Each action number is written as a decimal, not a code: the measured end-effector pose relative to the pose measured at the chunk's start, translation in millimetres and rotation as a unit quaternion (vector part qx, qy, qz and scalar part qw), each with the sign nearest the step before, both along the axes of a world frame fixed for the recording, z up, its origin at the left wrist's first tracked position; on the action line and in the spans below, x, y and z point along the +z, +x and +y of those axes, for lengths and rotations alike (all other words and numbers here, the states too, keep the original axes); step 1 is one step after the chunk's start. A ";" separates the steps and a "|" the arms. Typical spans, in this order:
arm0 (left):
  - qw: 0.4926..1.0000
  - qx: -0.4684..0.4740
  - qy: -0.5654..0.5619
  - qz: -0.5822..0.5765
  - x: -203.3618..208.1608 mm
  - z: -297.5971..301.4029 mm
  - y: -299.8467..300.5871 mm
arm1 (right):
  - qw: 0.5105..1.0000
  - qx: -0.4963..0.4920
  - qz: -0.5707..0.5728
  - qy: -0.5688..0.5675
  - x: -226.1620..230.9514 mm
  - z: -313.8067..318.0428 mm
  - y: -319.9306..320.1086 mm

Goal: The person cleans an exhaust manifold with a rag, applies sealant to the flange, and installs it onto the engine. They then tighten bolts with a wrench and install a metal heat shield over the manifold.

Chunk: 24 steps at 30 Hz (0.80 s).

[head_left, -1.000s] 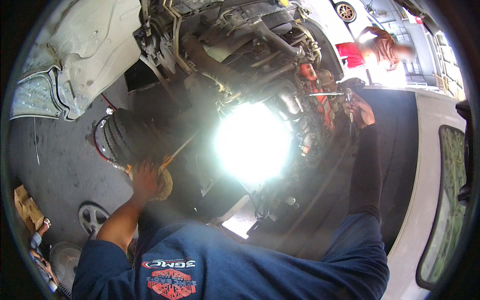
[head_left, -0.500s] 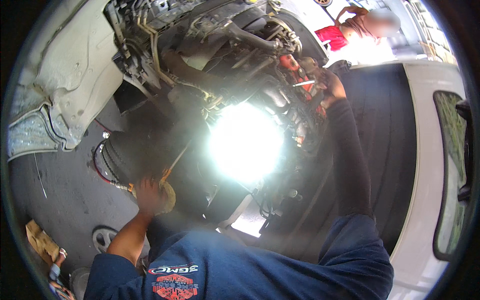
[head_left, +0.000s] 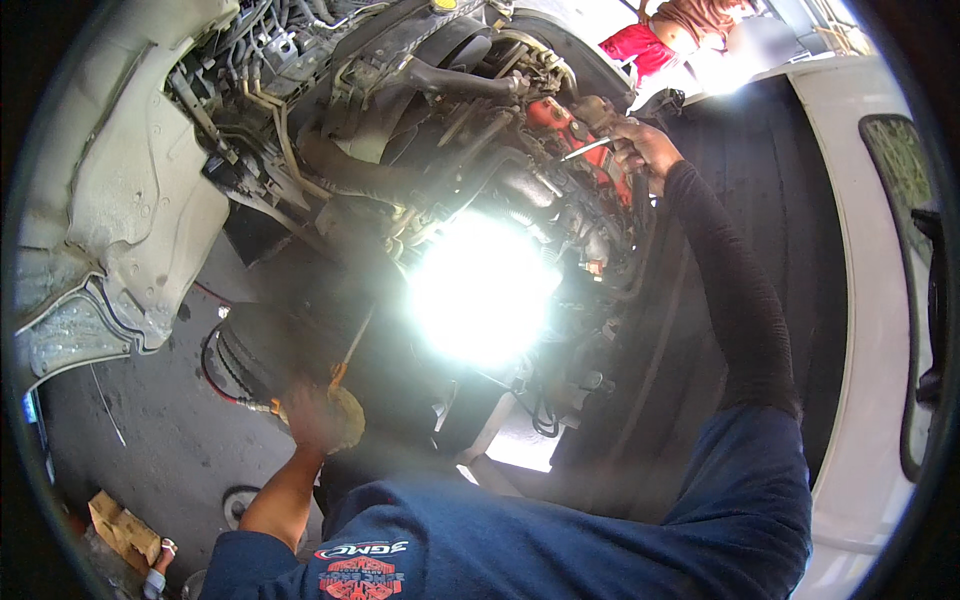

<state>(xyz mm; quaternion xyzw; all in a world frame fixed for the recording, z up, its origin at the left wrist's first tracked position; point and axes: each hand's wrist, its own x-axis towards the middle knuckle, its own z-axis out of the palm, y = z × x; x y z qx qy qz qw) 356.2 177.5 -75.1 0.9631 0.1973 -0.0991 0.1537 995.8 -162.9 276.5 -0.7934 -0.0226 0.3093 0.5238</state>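
Observation:
My left hand (head_left: pixel 312 415) is closed around a spray gun (head_left: pixel 340 378) with an orange front, a long thin wand and a rounded yellowish part below. A hose (head_left: pixel 212 375) joins its rear, and the wand points up toward the engine. My right hand (head_left: pixel 648 152) reaches over the far right of the engine, by the red engine cover (head_left: pixel 585 135). Its fingers are bent around a slim pale rod (head_left: pixel 586 149) that points left; its kind cannot be made out. A strong white glare hides the middle of the engine bay.
Dark engine parts and hoses (head_left: pixel 470 80) fill the far middle. A pale body panel (head_left: pixel 130 170) stands at left, a white vehicle body (head_left: pixel 870 300) at right. Cardboard (head_left: pixel 125 530) lies on the floor at lower left, near another person's foot. A person in red shorts (head_left: pixel 640 50) is at far right.
The whole view has shifted slightly. The pale rod in my right hand is tilted more, its tip lower. My left hand keeps its grip on the spray gun.

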 end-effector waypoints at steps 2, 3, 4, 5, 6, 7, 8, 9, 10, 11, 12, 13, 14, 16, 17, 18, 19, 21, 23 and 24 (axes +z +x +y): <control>1.000 0.004 -0.010 0.007 0.8 -0.5 0.0 | 1.000 -0.006 0.017 0.024 2.4 1.6 -2.8; 1.000 0.003 -0.013 0.004 1.5 -0.5 -0.7 | 0.998 -0.007 0.039 0.048 3.0 2.9 -3.6; 1.000 0.002 -0.016 0.000 2.0 -0.5 -0.8 | 1.000 0.006 0.010 0.028 3.4 4.1 -4.1; 1.000 0.000 -0.019 -0.003 3.1 -0.6 -1.3 | 1.000 0.014 -0.008 0.017 2.8 5.2 -4.9; 1.000 -0.004 -0.021 -0.005 4.7 0.1 -0.4 | 0.999 0.006 -0.031 -0.010 2.0 6.0 -5.5; 0.999 -0.002 -0.028 0.017 7.9 -0.6 -1.4 | 0.999 0.010 -0.006 0.030 1.3 6.0 -6.6; 1.000 -0.008 -0.023 0.002 13.4 -0.1 -3.8 | 0.998 -0.005 0.013 0.058 0.3 5.4 -8.5; 1.000 -0.010 -0.021 0.005 18.1 0.9 0.0 | 0.995 -0.031 0.032 0.084 0.6 5.7 -8.3; 0.999 -0.011 -0.024 0.025 23.9 0.3 2.6 | 0.996 -0.015 0.021 0.085 0.4 5.3 -9.7; 0.998 -0.012 -0.055 0.015 32.9 2.2 3.1 | 0.996 -0.011 0.015 0.083 0.2 5.6 -10.9; 0.996 -0.009 -0.090 0.020 43.1 4.0 3.6 | 0.997 -0.007 0.009 0.081 0.5 6.8 -11.6; 0.993 -0.012 -0.118 0.003 55.1 6.2 2.4 | 0.992 -0.034 0.041 0.113 1.1 6.6 -14.3; 0.991 -0.018 -0.132 0.001 67.4 8.9 2.7 | 0.992 -0.022 0.031 0.116 1.5 6.9 -16.7; 0.986 -0.044 -0.143 -0.069 91.9 12.1 10.0 | 0.995 -0.035 0.005 0.098 4.5 9.5 -20.2; 0.988 -0.048 -0.128 -0.072 104.6 12.1 17.8 | 0.991 -0.014 0.016 0.135 4.6 9.6 -24.1; 0.989 -0.057 -0.106 -0.089 118.3 10.4 28.2 | 0.994 0.000 -0.009 0.112 5.6 11.6 -25.7; 0.992 -0.057 -0.091 -0.066 134.6 8.3 44.5 | 0.991 -0.031 0.014 0.129 7.4 10.7 -28.3; 0.958 -0.125 -0.163 -0.202 169.6 -11.3 100.9 | 0.989 -0.018 -0.001 0.145 8.7 11.3 -32.7; 0.895 -0.225 -0.218 -0.317 212.8 -45.8 185.6 | 0.984 -0.049 0.052 0.163 9.7 12.9 -34.3; 0.849 -0.278 -0.225 -0.389 235.2 -68.3 234.4 | 0.983 -0.043 0.058 0.166 10.8 13.7 -33.5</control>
